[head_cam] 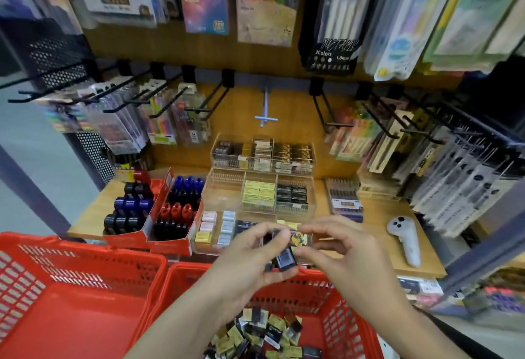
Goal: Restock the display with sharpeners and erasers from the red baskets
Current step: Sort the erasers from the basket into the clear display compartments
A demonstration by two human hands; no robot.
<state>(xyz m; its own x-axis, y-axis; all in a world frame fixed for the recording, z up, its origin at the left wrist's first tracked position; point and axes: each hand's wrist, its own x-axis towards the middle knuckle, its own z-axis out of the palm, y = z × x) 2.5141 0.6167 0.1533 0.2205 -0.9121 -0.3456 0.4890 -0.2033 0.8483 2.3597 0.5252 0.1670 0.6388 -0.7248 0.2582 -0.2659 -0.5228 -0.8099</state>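
Erasers in small black packets [284, 256] are held above the far rim of the right-hand red basket [352, 327], just in front of the clear tiered display [295, 188] on the wooden shelf [377, 216]. The packets are gripped by the left hand [250, 256], whose fingers and thumb are curled round them, while the right hand [341, 248] is brought up against them from the other side, its thumb and forefinger pinching the top packet; how many packets are held cannot be told. Loose packets in black and gold [270, 336] are heaped in the bottom of the same basket. A second red basket [51, 296] is seen to the left, touching the first. In the lowest tier of the display, pale pastel erasers [218, 225] are lined up in rows; yellow packets [260, 192] and black ones [292, 194] are stacked in the middle tier, and darker boxes in the top one. Two red cardboard trays [159, 208] of blue, red and black sharpeners are set at the left of the display. A grey handheld controller [404, 241] is laid on the shelf to the right, well apart from the hands. Packs of pens are hung on black hooks [170, 106] above.
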